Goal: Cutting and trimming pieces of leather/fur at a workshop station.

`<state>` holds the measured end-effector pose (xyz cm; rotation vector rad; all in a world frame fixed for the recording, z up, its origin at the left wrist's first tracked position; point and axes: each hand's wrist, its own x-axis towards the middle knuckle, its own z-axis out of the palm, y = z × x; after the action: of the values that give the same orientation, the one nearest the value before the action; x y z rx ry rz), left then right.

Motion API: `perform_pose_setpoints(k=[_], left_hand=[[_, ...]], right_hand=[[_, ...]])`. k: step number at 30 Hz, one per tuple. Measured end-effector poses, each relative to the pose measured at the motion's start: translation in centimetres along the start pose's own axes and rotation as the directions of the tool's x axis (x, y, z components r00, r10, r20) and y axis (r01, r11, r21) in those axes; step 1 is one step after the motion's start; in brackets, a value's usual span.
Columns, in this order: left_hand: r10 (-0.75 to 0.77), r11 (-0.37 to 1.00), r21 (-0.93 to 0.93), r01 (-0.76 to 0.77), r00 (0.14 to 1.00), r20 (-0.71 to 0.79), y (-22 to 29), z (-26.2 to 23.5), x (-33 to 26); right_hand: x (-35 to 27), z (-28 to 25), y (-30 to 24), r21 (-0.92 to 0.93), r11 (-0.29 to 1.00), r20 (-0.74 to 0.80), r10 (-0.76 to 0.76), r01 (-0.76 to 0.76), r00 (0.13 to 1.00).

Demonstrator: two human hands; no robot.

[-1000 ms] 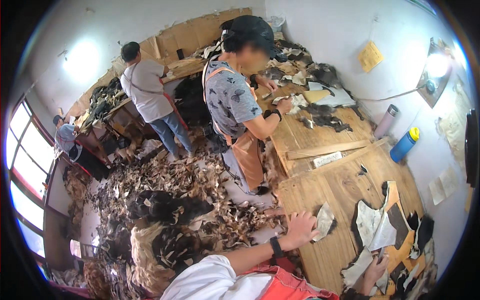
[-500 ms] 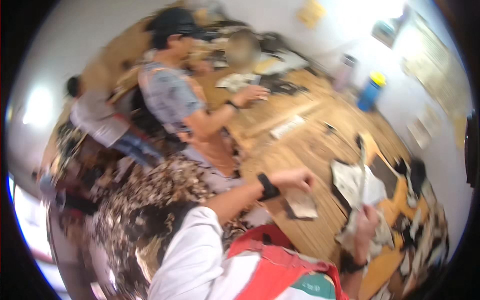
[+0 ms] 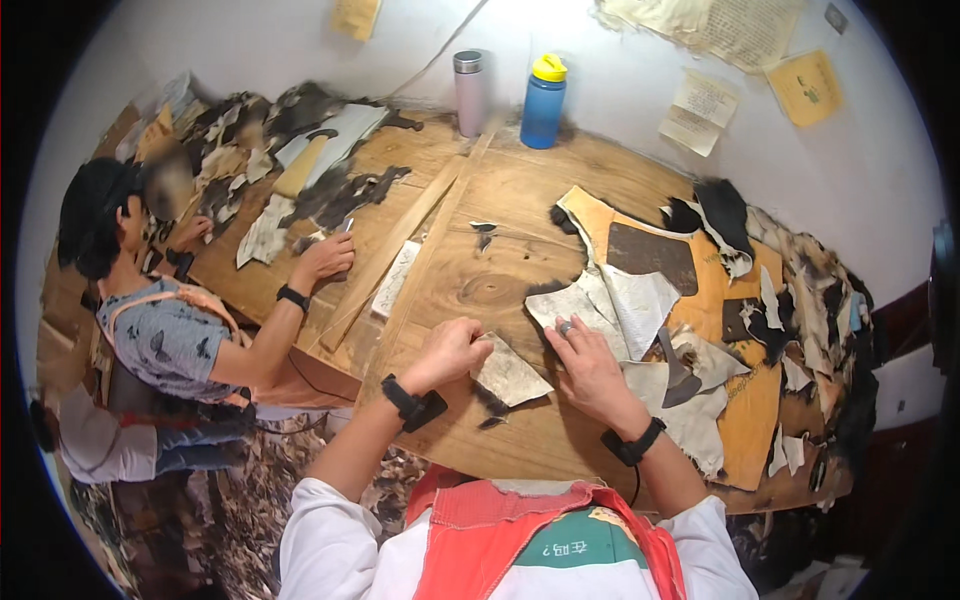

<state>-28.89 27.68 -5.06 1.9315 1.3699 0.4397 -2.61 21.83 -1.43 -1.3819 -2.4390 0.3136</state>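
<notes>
My left hand [image 3: 453,352] is closed in a fist over the wooden table, its fingertips at the upper left edge of a small pale hide scrap [image 3: 510,372]. Whatever it may hold is hidden by the curled fingers. My right hand [image 3: 592,372], a ring on one finger, lies with fingers stretched out on the lower edge of a larger whitish hide piece [image 3: 585,300]. Dark fur shows along that piece's far edge. A yellow pattern sheet [image 3: 640,222] with a dark brown patch lies beneath and beyond it. Dark fur tufts [image 3: 490,408] rest by the small scrap.
Fur and hide scraps [image 3: 800,290] pile up at the right. Wooden strips [image 3: 410,250] divide the table from a co-worker's side, where a co-worker's hand [image 3: 325,258] holds a small tool. A pink flask [image 3: 468,95] and a blue bottle [image 3: 542,105] stand by the wall.
The view has swung round to the right and sharpened. My right hand has come nearer my left and now lies flat on the hide; my left hand stays closed beside the small scrap.
</notes>
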Motion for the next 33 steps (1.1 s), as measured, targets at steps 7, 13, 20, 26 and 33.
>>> perform_pose_setpoints(k=[7, 13, 20, 26, 33], left_hand=[[-0.108, 0.974, -0.195, 0.113, 0.993, 0.037, 2.3, -0.4, 5.0], [-0.135, 0.955, -0.274, 0.109, 0.988, -0.078, 1.5, 0.5, 6.2], [-0.091, 0.951, -0.309, 0.02, 0.972, -0.217, 1.8, 0.6, 5.5], [-0.092, 0.965, -0.261, 0.036, 0.974, -0.206, 0.8, 2.0, 5.0], [-0.171, 0.93, -0.349, 0.113, 0.975, -0.141, 1.8, 1.3, 5.3]], right_hand=[[-0.1, 1.3, 0.7, -0.069, 0.996, 0.003, 0.053, -0.053, 0.999], [-0.8, -1.7, 2.4, 0.053, 0.957, -0.166, 0.291, -0.286, 0.942], [-4.0, -1.1, 6.6, 0.398, 0.579, -0.204, 0.812, -0.711, 0.547], [-1.8, -0.6, 3.2, 0.675, 0.548, -0.122, 0.743, -0.494, 0.658], [-1.2, 0.5, 3.3, -0.091, 0.99, -0.176, 0.091, -0.108, 0.98]])
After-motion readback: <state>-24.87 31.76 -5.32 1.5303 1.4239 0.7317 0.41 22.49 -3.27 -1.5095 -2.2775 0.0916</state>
